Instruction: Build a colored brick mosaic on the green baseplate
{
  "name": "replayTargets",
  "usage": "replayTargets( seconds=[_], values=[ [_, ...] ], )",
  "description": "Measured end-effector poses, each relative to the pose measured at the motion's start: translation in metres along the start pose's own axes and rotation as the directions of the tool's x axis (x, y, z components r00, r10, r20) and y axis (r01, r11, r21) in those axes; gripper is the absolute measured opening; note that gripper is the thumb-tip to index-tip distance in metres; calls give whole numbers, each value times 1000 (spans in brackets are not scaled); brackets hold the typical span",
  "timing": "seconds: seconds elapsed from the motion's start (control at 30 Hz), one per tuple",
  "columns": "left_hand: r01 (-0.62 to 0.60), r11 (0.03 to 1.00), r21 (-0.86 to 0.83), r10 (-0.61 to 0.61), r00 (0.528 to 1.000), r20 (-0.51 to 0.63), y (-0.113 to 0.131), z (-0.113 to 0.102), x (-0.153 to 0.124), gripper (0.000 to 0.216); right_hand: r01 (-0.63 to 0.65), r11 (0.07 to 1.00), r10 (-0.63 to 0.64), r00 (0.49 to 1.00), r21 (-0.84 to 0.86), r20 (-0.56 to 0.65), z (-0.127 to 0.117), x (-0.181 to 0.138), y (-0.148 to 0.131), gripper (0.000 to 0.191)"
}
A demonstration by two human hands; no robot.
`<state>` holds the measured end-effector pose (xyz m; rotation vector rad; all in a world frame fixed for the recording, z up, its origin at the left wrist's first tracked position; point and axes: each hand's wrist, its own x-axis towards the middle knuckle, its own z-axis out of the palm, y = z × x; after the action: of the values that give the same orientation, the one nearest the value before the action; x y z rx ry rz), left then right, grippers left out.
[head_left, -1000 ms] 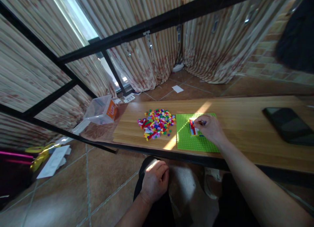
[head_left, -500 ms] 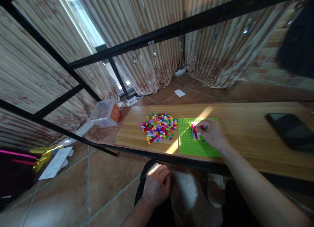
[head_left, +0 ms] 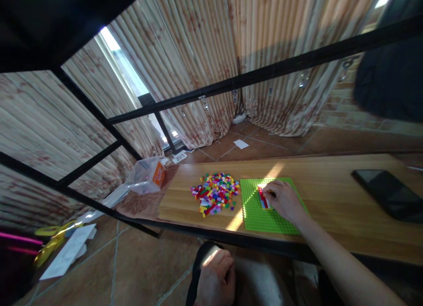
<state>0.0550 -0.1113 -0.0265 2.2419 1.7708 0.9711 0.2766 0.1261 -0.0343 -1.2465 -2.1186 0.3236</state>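
My right hand (head_left: pixel 284 201) is over a green studded baseplate (head_left: pixel 254 220), with its fingers pinched at the upper end of a small toy-brick build. A red toy brick (head_left: pixel 264 201) runs along this build, above white and blue pieces. My fingertips touch the bricks there, and my hand hides the build's right side. My left hand (head_left: pixel 216 277) rests on my knee, below the table edge, its fingers curled in with nothing visible in them. A heap of small multicoloured toy bricks (head_left: pixel 216 192) lies just left of the baseplate.
The wooden table (head_left: pixel 330 196) has a dark frame. A black phone or tablet (head_left: pixel 388 193) lies at its right. Beyond the left end stands a clear plastic box (head_left: pixel 142 178) with an orange label. A black metal rail (head_left: pixel 198 94) crosses in front of the curtains.
The whole scene sits lower in the picture, as the camera has tilted up. My right hand stays at the brick build, its fingers slightly shifted. The left hand keeps resting on the knee.
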Motion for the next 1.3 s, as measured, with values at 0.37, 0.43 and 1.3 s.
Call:
replayTargets(
  seconds=[0.37,0.43,1.3],
  values=[
    [-38,999,-13,37,999,-30,3,-2,0,20,30,999,-31,999,-24,-18,2,0,2,20],
    [-39,999,-21,39,999,-28,3,-2,0,20,38,999,-38,999,-13,-19,2,0,2,20],
    [100,991,-92,-95,994,58,6,-8,-5,17,41,999,-43,998,-32,-51,-2,-3,2,25]
  ],
)
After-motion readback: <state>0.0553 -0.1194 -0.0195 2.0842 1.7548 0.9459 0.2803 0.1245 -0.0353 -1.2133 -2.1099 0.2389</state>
